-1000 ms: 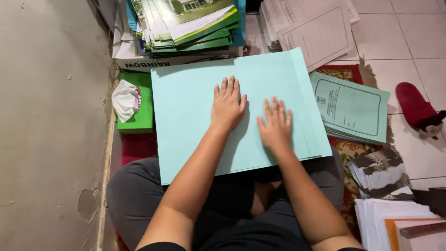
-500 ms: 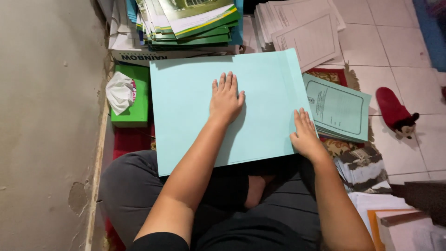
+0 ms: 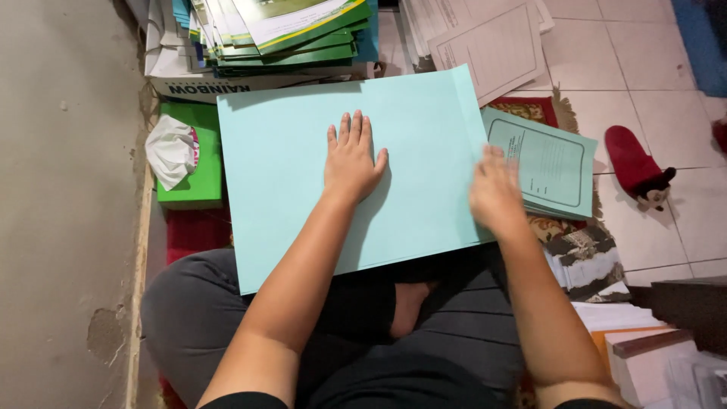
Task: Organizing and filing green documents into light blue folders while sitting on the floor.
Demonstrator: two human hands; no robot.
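Fingers spread, left hand is pressing flat on the light blue folder; blurred right hand is touching its right edge, grip unclear.

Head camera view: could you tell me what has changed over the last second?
The right hand slid rightward off the middle of the large light-blue sheet to its right edge, beside the printed blue forms. The left hand stayed flat on the sheet, which did not visibly move.

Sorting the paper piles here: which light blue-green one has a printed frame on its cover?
The smaller booklet stack beside the right hand; the large sheet under the left hand is plain.
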